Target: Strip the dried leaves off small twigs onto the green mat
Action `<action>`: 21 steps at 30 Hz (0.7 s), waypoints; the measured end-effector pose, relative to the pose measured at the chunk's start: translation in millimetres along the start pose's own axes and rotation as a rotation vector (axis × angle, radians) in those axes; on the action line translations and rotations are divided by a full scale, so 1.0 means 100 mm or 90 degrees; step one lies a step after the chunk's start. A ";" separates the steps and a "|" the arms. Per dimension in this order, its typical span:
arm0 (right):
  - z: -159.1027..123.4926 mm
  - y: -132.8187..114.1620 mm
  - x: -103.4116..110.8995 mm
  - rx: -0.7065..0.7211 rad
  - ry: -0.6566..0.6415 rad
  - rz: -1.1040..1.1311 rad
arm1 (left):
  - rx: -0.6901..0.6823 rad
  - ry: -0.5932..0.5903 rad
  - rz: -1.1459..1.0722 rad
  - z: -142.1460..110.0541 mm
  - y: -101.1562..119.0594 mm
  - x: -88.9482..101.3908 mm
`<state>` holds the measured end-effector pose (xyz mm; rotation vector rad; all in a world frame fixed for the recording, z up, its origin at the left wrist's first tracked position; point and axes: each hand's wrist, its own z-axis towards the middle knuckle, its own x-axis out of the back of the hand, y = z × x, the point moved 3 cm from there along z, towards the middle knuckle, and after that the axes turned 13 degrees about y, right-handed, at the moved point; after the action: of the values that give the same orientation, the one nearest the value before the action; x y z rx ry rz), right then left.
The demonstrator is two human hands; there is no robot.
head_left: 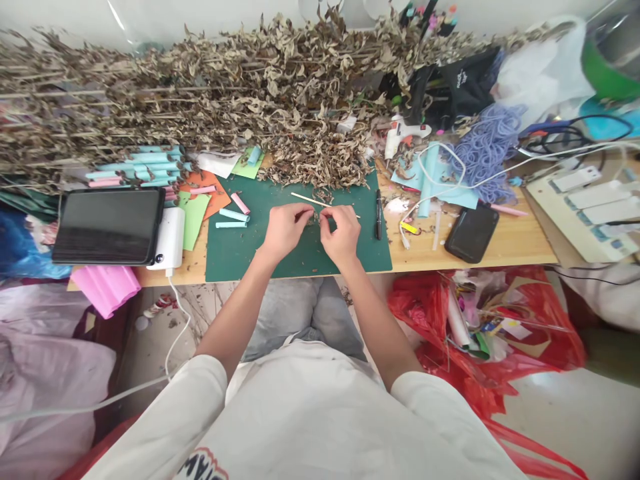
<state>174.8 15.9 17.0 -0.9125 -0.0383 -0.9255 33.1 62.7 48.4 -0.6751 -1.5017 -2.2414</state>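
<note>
My left hand (286, 228) and my right hand (342, 231) face each other just above the green cutting mat (240, 253), fingertips close together. Both are closed in a pinch on a small crumpled dried leaf (314, 219), partly hidden by the fingers. Behind them a thin pale stick (306, 199) slants across the mat, its far end passing behind my right hand. A heap of dried leaves (320, 160) spills onto the mat's back edge. To the right lies a black pen (378, 217); on the left are small blue paper rolls (234, 215) and a pink one (240, 203).
Dried leafy stalks (200, 100) cover the back of the table. At left are a black tablet (107, 227), a white power bank (170, 240) and stacked blue rolls (150, 167). At right sit a glue gun (403, 135), purple cord (487, 150), a black phone-like object (471, 233) and a red bag (425, 303) below.
</note>
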 end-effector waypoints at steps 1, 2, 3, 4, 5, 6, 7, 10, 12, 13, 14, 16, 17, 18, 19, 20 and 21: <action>0.00 0.01 -0.01 -0.001 -0.006 0.001 | -0.013 -0.013 0.000 0.00 -0.01 0.00; 0.00 0.01 -0.01 -0.001 -0.012 0.003 | -0.027 -0.029 0.004 0.01 -0.02 -0.01; 0.00 0.02 -0.02 -0.002 -0.016 0.005 | -0.042 -0.045 0.011 0.01 -0.02 -0.02; 0.00 0.03 -0.02 -0.002 -0.019 0.004 | -0.056 -0.059 0.020 0.01 -0.03 -0.02; 0.01 0.03 -0.03 -0.001 -0.022 0.003 | -0.070 -0.069 0.029 0.01 -0.03 -0.01; 0.01 0.03 -0.03 0.001 -0.025 0.001 | -0.084 -0.075 0.036 0.01 -0.03 0.00; 0.01 0.04 -0.03 0.001 -0.028 0.000 | -0.097 -0.077 0.041 0.01 -0.02 0.01; 0.01 0.05 -0.04 -0.002 -0.033 0.002 | -0.113 -0.058 0.054 0.00 -0.03 0.11; 0.00 0.05 -0.04 -0.005 -0.033 0.011 | -0.102 -0.035 0.063 -0.02 -0.06 0.20; 0.00 0.06 -0.04 -0.005 -0.032 0.015 | -0.095 -0.022 0.066 -0.03 -0.08 0.24; 0.00 0.06 -0.04 -0.004 -0.030 0.018 | -0.088 -0.009 0.070 -0.04 -0.10 0.28; 0.00 0.05 -0.03 -0.003 -0.026 0.022 | -0.081 0.001 0.084 -0.07 -0.15 0.35; 0.01 0.05 -0.03 -0.002 -0.024 0.022 | -0.082 -0.006 0.096 -0.09 -0.17 0.37; 0.01 0.04 -0.03 -0.003 -0.024 0.022 | -0.087 -0.022 0.111 -0.10 -0.19 0.38; 0.01 0.03 -0.03 -0.003 -0.023 0.021 | -0.093 -0.043 0.127 -0.12 -0.20 0.39; 0.02 0.02 -0.02 -0.004 -0.021 0.020 | -0.101 -0.063 0.142 -0.12 -0.21 0.39; 0.02 0.02 -0.02 -0.005 -0.018 0.018 | -0.108 -0.080 0.155 -0.13 -0.22 0.38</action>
<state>175.4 19.1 16.6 -0.9321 -0.0457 -0.8861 -12.5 57.6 49.4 -1.0086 -1.2160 -2.1883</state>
